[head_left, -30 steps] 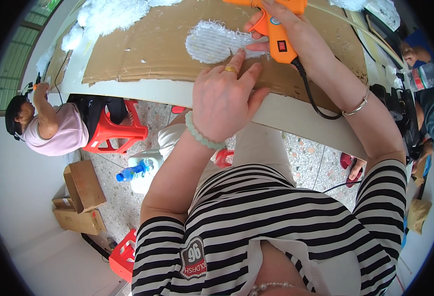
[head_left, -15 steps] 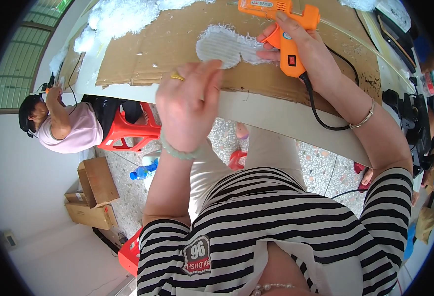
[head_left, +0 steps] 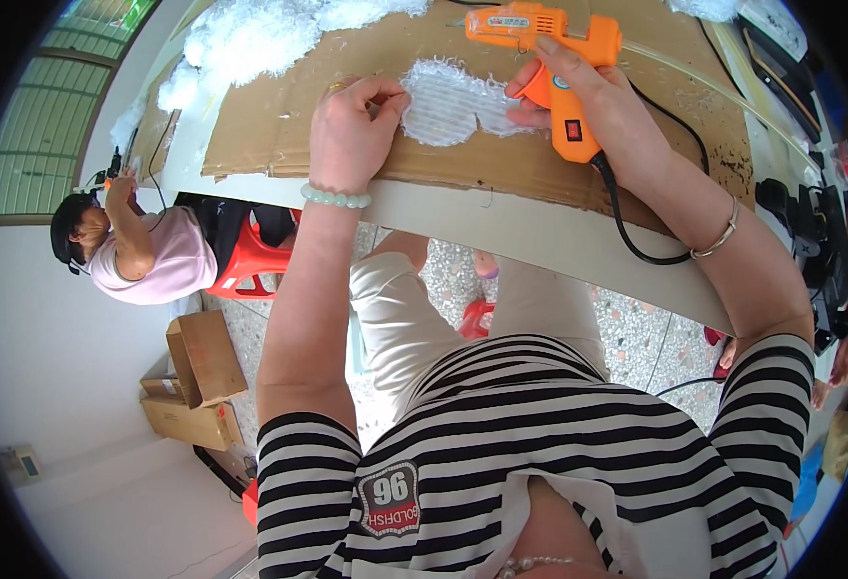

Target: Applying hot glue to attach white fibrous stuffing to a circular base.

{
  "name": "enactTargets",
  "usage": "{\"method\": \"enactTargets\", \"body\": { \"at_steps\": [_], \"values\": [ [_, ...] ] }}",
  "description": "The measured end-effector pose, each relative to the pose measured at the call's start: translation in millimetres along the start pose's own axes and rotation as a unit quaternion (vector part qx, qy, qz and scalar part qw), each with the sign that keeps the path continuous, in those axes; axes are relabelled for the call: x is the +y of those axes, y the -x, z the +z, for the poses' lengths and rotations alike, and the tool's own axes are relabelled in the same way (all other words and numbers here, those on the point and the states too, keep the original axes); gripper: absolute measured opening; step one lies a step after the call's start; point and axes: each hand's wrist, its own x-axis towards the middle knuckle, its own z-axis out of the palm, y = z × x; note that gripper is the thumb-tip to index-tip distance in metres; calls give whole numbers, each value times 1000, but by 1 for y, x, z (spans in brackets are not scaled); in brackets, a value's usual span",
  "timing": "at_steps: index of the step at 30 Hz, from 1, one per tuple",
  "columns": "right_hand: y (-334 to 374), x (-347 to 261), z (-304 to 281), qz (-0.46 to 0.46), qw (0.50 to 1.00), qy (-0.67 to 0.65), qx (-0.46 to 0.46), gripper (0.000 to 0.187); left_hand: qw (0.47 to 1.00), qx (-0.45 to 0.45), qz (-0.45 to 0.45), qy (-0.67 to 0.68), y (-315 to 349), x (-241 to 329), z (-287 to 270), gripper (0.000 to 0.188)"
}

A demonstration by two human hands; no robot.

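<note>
On the brown corrugated cardboard sheet (head_left: 501, 159) that covers the table in front of me lies the white fluffy fabric piece (head_left: 448, 101), a flat shape of two rounded lobes, near the sheet's middle; my left hand (head_left: 352, 135) rests on its left lobe, fingertips (head_left: 390, 96) pressed together and pinching its fuzzy edge; my right hand (head_left: 593, 106) is wrapped tight around the handle of the orange plastic glue gun (head_left: 545, 43), which hangs just above the right lobe with its nozzle pointing left; its black cord (head_left: 627, 227) trails over the sheet's near edge; I cannot tell whether any glue lies on the piece, so I judge the gluing barely started or between beads, with the edge I pinch not yet fixed; beyond the sheet's far-left corner sits a heap of loose white fluff (head_left: 250, 39), apparently material not yet used; left of the sheet, lower down, another person in a pink shirt (head_left: 149, 256) works apart from me.
</note>
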Motion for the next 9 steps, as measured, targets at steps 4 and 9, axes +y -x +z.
{"method": "enactTargets", "body": {
  "at_steps": [4, 9],
  "values": [
    [-1, 0, 0, 6, 1000, -3, -7, 43, 995, -10, 73, -63, -10, -2, 7, 13],
    [-1, 0, -1, 12, 1000, 7, -17, 43, 985, 41, -70, 154, -18, -3, -6, 14]
  ]
}}
